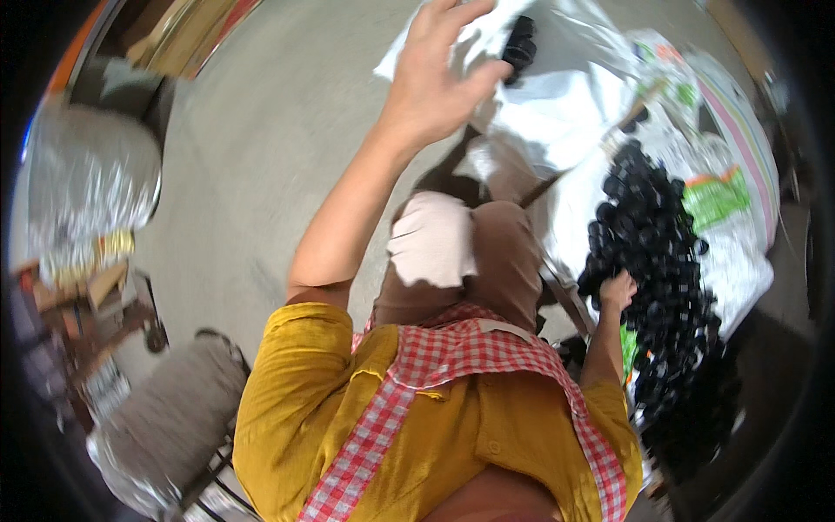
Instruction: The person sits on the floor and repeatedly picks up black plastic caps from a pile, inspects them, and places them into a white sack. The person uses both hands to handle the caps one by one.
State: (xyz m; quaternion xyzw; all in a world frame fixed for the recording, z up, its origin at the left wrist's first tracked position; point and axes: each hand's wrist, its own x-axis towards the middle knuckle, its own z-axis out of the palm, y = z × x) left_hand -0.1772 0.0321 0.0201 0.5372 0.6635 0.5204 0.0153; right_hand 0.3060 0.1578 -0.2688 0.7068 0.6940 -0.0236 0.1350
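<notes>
My left hand [438, 81] is stretched out at the upper middle, over the edge of a white plastic bag [574, 117]. Its fingers are spread, and no object shows in its grasp. Just right of the thumb, a few black plastic pieces [520, 51] appear against the bag; whether they lie in it or are in the air I cannot tell. Low on the right, my right hand [618, 290] touches a large heap of small round black plastic parts [652, 241], cap-like in shape. Those fingers are curled and blurred, so any part held there is hidden.
Under and beside the heap lie white, green and orange printed plastic sacks [717, 199]. A cloth [430, 238] rests on my knee. To the left stand a plastic-wrapped bundle [94, 173], a wheeled cart with cardboard [107, 287] and a grey covered bundle [173, 411] on the concrete floor [228, 163].
</notes>
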